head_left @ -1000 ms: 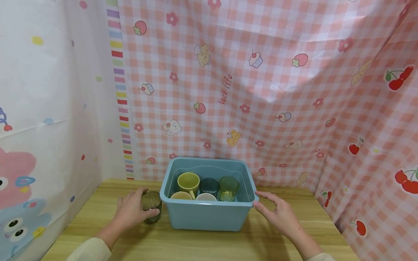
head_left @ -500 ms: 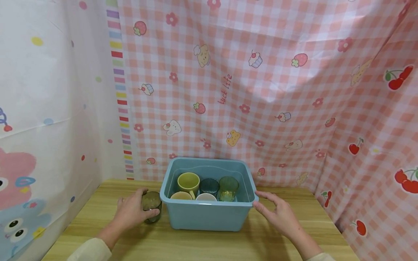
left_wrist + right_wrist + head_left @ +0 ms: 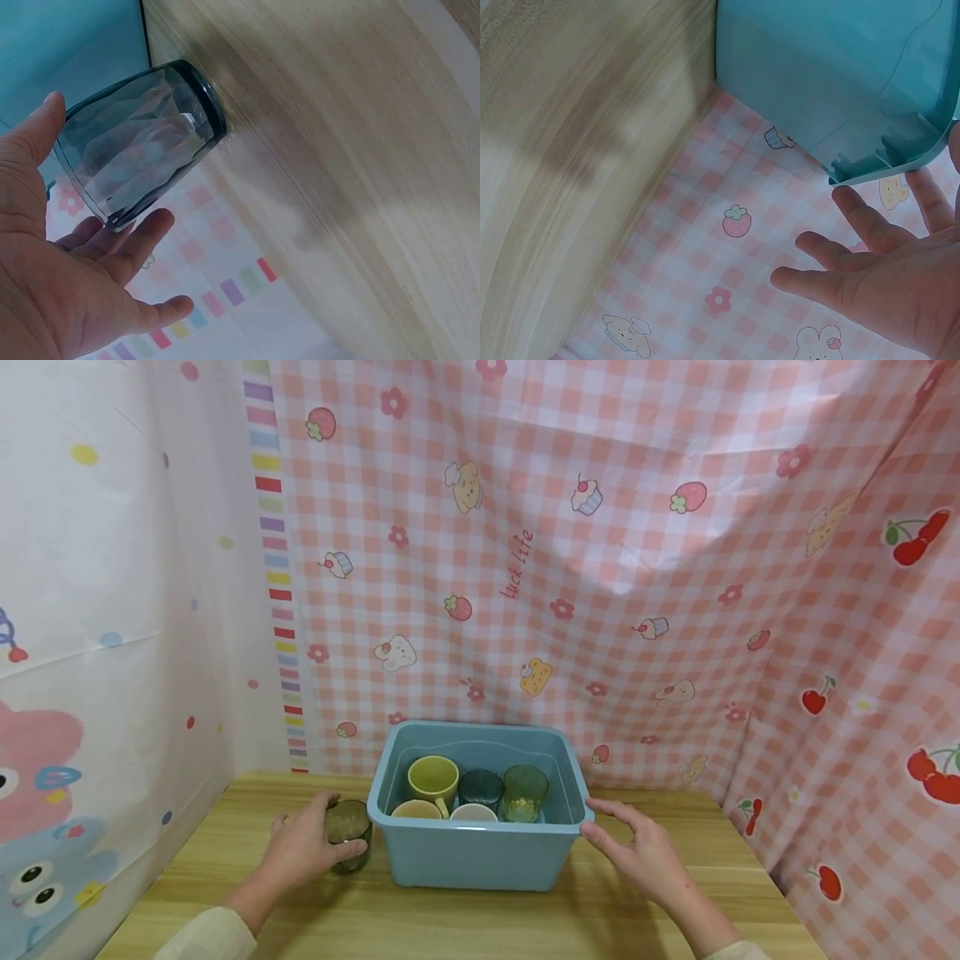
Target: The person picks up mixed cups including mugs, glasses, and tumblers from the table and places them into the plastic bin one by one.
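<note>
My left hand [image 3: 302, 841] holds a dark see-through glass tumbler [image 3: 349, 827] near its rim, thumb on one side and fingers on the other. In the left wrist view, the tumbler [image 3: 142, 142] has a faceted wall and a thick base down at the wood. Just right of it stands a blue plastic bin [image 3: 480, 858]. My right hand [image 3: 647, 852] has its thumb and extended fingertips at the bin's right rim. Inside the bin are a yellow-green mug [image 3: 432, 777], a dark blue glass [image 3: 481, 790], a green glass [image 3: 527, 792], a cream mug [image 3: 417, 811] and a white-rimmed cup [image 3: 474, 813].
Everything stands on a wood-grain table [image 3: 480, 927]. A pink checked curtain [image 3: 525, 568] hangs close behind the bin. White printed cloth [image 3: 135, 568] closes off the left side, and cherry-printed cloth [image 3: 870, 693] the right. The bin's front wall partly hides the nearer cups.
</note>
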A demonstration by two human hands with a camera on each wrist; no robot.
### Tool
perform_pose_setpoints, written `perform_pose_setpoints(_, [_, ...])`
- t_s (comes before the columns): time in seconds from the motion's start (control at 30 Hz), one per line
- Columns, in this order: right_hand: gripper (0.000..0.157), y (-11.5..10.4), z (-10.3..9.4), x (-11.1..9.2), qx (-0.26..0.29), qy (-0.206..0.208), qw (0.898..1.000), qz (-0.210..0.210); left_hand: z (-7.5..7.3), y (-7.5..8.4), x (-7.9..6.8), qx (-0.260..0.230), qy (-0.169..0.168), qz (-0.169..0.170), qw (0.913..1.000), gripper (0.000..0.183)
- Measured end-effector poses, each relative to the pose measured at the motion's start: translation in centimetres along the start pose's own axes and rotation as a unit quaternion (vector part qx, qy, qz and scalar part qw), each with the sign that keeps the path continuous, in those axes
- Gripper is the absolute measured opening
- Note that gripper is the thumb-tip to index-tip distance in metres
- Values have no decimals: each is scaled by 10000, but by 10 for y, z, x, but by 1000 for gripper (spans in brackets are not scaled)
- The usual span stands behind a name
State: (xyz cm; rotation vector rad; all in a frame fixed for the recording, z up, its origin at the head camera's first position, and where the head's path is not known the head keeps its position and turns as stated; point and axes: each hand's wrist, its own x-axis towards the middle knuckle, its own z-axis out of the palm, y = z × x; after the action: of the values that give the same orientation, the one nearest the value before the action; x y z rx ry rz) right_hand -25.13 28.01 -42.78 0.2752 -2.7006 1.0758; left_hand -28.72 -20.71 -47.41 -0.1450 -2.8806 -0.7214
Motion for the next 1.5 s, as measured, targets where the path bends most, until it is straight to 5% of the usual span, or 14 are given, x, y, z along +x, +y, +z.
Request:
perform_pose_setpoints(0.63, [51,3,2,1,137,-93,9997,204,0,1,0,-140,-32,-11,9999,97])
perform_pose_setpoints(1.5, [48,1,0,0,-42,40,10000,-23,2,1,0,-265,-28,-89,9996,93])
